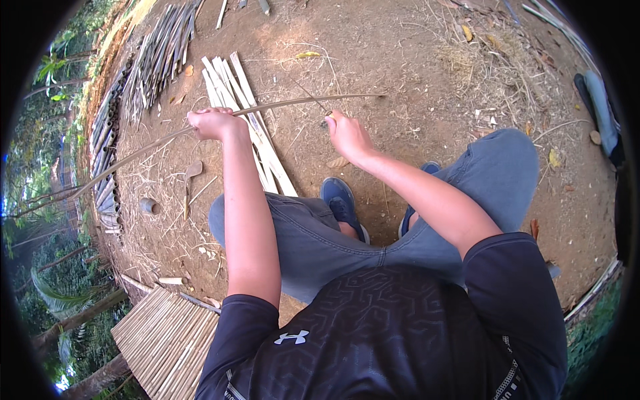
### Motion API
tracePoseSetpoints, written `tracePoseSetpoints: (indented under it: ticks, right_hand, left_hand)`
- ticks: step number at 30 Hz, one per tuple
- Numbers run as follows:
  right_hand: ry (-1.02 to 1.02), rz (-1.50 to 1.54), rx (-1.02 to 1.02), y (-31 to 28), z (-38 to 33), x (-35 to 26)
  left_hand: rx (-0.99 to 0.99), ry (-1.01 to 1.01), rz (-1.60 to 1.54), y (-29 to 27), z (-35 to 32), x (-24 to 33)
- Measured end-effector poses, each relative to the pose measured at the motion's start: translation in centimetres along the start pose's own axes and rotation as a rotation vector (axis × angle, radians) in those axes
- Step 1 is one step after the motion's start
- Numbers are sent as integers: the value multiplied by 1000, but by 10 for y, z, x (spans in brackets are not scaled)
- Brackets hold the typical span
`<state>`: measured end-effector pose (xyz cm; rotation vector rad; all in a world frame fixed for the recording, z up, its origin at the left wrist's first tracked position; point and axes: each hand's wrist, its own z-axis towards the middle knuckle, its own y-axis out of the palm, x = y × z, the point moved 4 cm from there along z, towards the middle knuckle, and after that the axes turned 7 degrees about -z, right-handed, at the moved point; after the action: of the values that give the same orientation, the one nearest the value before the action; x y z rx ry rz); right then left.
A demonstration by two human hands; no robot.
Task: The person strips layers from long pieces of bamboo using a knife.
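My left hand (217, 124) is closed around a long, thin brown stick (153, 145). The stick bows gently from the greenery at far left to a tip beyond my right hand. My right hand (350, 139) is closed too, gripping what looks like a narrow-bladed knife (319, 104). Its slim dark blade points up and to the left, crossing the stick's line to the right of my left hand. Whether the blade touches the stick I cannot tell. Most of the knife's handle is hidden in my fist.
Pale split bamboo strips (273, 157) lie on the dirt beneath my left hand. Left of them are a wooden-handled tool (193, 171) and a short bamboo tube (150, 206). Stacked bamboo poles (107, 153) line the left edge; a slatted bamboo panel (167, 340) sits at lower left.
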<state>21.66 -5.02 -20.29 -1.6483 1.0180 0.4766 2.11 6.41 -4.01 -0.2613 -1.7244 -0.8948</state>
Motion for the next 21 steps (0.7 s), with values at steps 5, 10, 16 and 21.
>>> tracePoseSetpoints:
  ticks: [5,10,16,21]
  right_hand:
    - [38,-88,-33,-4,6,10]
    - [223,-64,-113,-11,20,50]
    - [-61,-165,17,-18,-2,0]
    - [222,-136,-101,-49,34,26]
  left_hand:
    - [10,-2,-4,-3,5,-2]
    - [2,-6,-38,4,-3,0]
    - [-117,-11,-70,5,-13,4]
    - [-193,-41,-102,8,-8,3]
